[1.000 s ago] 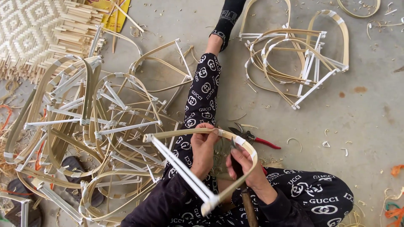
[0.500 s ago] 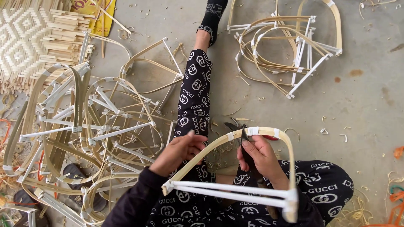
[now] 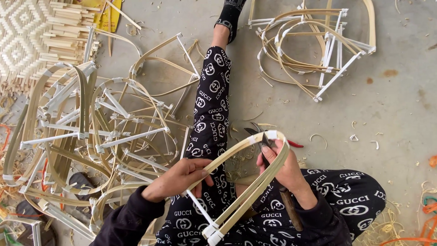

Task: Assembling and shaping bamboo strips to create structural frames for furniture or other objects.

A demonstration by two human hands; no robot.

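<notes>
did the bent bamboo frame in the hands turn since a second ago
Yes. The bamboo frame has swung round: against the outstretched leg, its white taped bar now points at the lap, held by left hand and right hand.

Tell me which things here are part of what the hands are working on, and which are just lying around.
In hand:
- bent bamboo frame, held by the left hand and right hand
- its white crossbar

Lying about:
- red-handled cutters on the floor behind the frame
- pile of frames at left
- second frame pile at top right
- stacked bamboo sticks
- shavings on the concrete floor
</notes>
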